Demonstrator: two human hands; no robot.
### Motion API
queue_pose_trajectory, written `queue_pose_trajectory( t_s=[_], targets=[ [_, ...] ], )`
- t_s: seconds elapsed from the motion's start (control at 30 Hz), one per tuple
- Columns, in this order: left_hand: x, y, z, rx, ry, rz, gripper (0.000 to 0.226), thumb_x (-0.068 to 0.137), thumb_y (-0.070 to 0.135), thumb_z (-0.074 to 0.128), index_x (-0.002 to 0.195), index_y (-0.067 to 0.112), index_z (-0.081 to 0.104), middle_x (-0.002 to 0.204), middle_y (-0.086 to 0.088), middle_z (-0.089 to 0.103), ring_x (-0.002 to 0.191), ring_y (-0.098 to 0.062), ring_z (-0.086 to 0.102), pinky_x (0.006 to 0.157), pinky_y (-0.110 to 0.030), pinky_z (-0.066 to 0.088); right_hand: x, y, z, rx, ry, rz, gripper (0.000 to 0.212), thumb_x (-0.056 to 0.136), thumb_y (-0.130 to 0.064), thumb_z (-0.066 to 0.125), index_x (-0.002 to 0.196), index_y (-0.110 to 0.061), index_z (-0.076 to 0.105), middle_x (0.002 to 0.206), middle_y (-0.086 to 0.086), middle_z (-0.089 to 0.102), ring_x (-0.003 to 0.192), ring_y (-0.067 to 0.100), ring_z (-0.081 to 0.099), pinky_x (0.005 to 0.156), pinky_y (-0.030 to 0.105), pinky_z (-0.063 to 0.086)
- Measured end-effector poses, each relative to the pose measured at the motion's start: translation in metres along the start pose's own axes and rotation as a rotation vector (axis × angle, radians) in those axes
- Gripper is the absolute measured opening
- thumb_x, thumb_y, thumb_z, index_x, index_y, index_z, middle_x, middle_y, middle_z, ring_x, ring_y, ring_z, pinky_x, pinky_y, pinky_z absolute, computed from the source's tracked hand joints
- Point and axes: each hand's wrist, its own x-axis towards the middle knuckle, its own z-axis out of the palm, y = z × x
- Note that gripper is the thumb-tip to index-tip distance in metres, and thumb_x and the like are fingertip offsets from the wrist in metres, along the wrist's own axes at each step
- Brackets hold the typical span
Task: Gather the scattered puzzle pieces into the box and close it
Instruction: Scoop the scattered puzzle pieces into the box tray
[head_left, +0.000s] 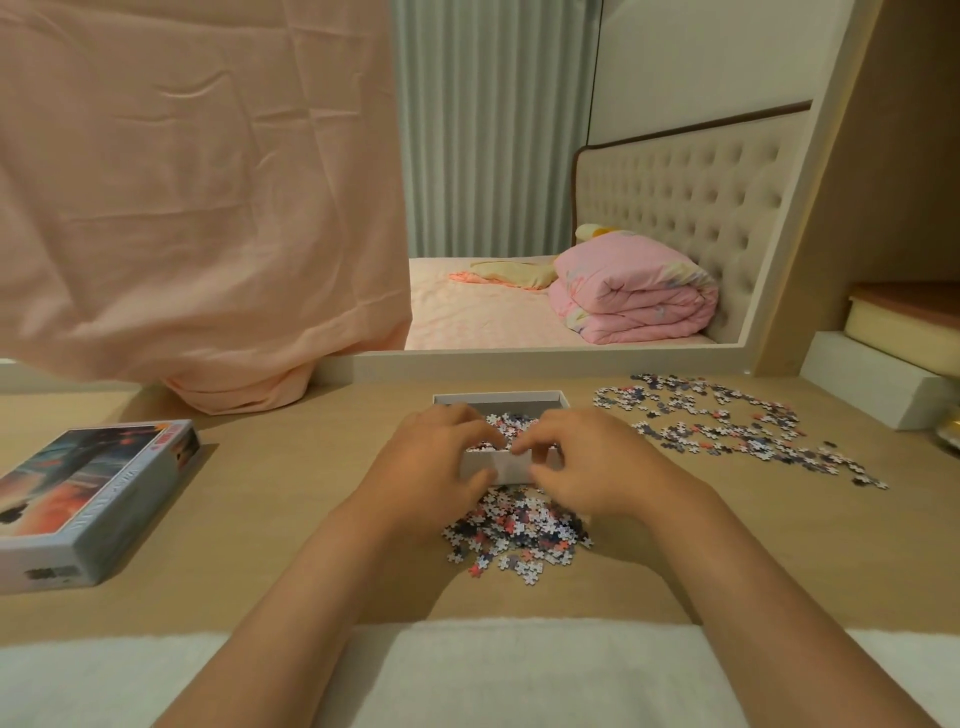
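As left hand grips box, pieces underneath (heaped).

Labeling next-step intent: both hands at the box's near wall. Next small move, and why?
Likely scoop the pile in front of the box into it: the left hand and right hand grip its near wall just beyond that pile, and it is the closest loose batch.

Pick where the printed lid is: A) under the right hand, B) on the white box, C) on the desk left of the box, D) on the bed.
C: the printed lid lies on the desk, well left of the open white box.
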Motion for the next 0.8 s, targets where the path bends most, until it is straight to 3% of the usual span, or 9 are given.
queue_pose_trajectory(
  t_s=[0.1, 0.23, 0.3, 0.43, 0.5, 0.6, 0.8],
  targets=[
    [-0.003, 0.007, 0.000, 0.002, -0.187, -0.001, 0.030, 0.086, 0.047, 0.061, 0.115, 0.040, 0.065, 0.107, 0.017, 0.055, 0.096, -0.007, 0.057, 0.078, -0.031, 0.049, -0.004, -0.008, 0.007, -0.095, -0.266, 0.013, 0.038, 0.082, -0.047, 0.067, 0.120, -0.044, 0.063, 0.100, -0.011, 0.064, 0.087, 0.010, 0.061, 0.077, 0.034, 0.053],
    [-0.005, 0.006, 0.013, 0.061, -0.356, 0.029, 0.046, 0.085, 0.049, 0.062, 0.130, 0.035, 0.061, 0.128, 0.015, 0.055, 0.112, -0.010, 0.053, 0.092, -0.035, 0.048, 0.001, -0.007, 0.023, -0.127, -0.375, 0.070, 0.042, 0.083, -0.050, 0.068, 0.122, -0.034, 0.064, 0.101, -0.004, 0.066, 0.088, 0.017, 0.064, 0.080, 0.041, 0.055],
    [-0.004, 0.005, 0.017, 0.035, -0.377, 0.038, 0.041, 0.088, 0.041, 0.063, 0.127, 0.031, 0.064, 0.125, 0.009, 0.058, 0.114, -0.014, 0.052, 0.095, -0.035, 0.045, 0.001, -0.007, 0.023, -0.086, -0.375, 0.071, 0.036, 0.087, -0.044, 0.069, 0.121, -0.033, 0.067, 0.100, -0.004, 0.067, 0.085, 0.016, 0.064, 0.077, 0.037, 0.054],
    [-0.002, 0.004, 0.014, -0.059, -0.337, 0.003, 0.025, 0.085, 0.032, 0.069, 0.110, 0.031, 0.073, 0.109, 0.008, 0.065, 0.096, -0.012, 0.058, 0.087, -0.033, 0.049, 0.000, -0.004, 0.021, 0.013, -0.281, 0.094, 0.032, 0.087, -0.035, 0.072, 0.119, -0.030, 0.070, 0.111, -0.011, 0.069, 0.095, 0.008, 0.063, 0.081, 0.025, 0.050],
    [-0.002, 0.003, 0.013, -0.085, -0.321, -0.012, 0.020, 0.084, 0.030, 0.071, 0.104, 0.029, 0.075, 0.104, 0.007, 0.068, 0.090, -0.011, 0.060, 0.083, -0.031, 0.050, 0.001, -0.003, 0.020, 0.053, -0.216, 0.097, 0.020, 0.089, -0.026, 0.069, 0.107, -0.032, 0.074, 0.096, -0.017, 0.066, 0.084, 0.002, 0.060, 0.072, 0.017, 0.046],
    [-0.002, 0.000, 0.012, -0.097, -0.299, -0.024, 0.017, 0.086, 0.029, 0.070, 0.102, 0.026, 0.076, 0.099, 0.007, 0.072, 0.084, -0.011, 0.061, 0.079, -0.030, 0.051, 0.002, -0.002, 0.019, 0.103, -0.185, 0.108, 0.017, 0.087, -0.021, 0.073, 0.099, -0.033, 0.076, 0.079, -0.021, 0.058, 0.074, -0.003, 0.058, 0.063, 0.013, 0.041],
    [0.000, -0.005, 0.013, -0.172, -0.277, -0.034, 0.014, 0.086, 0.025, 0.072, 0.100, 0.024, 0.076, 0.095, 0.008, 0.074, 0.076, -0.006, 0.060, 0.078, -0.023, 0.052, 0.005, -0.005, 0.016, 0.098, -0.100, 0.116, 0.022, 0.086, -0.012, 0.071, 0.090, -0.031, 0.080, 0.073, -0.022, 0.063, 0.066, -0.005, 0.060, 0.055, 0.003, 0.039]
  ],
)
